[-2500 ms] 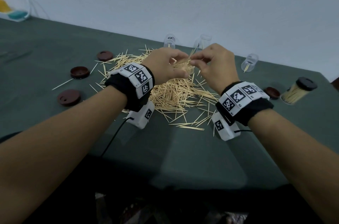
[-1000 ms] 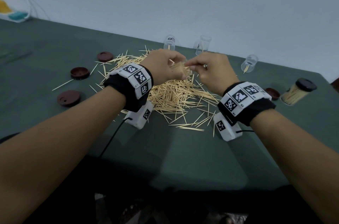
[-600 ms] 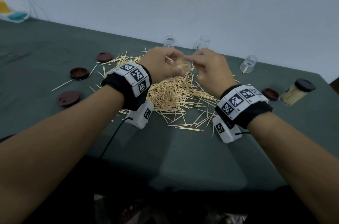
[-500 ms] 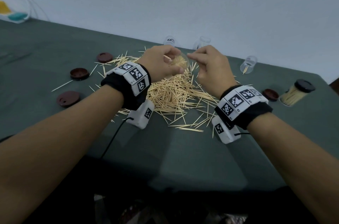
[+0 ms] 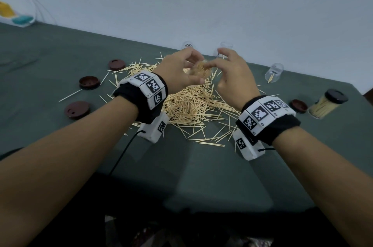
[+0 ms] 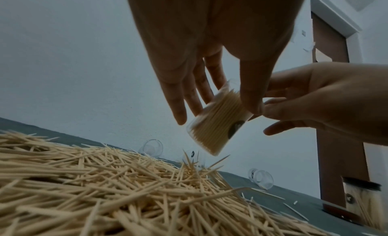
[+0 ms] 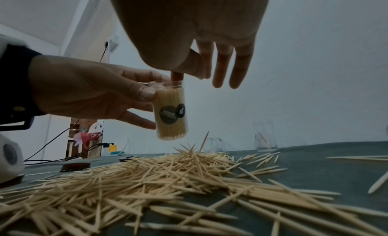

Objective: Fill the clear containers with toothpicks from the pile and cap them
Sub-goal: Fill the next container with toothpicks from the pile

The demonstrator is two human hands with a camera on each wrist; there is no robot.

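The bench carried the pile. Above it, the left hand had its grip clamped on a full container; the right hand hovered slack-fingered over its mouth. Only the right wrist view showed the label.

A dark green cloth-covered table fills the scene, its far edge meeting a plain pale blue-grey wall. At the far left corner sits a small yellow and teal object, blurred, with thin white cables curving up the wall behind it. Beyond the table's right end stands a brown wooden door in a white frame. High on the wall to the left, a white plug trails a thin black cord downward. Patterned fabric shows below the near edge.
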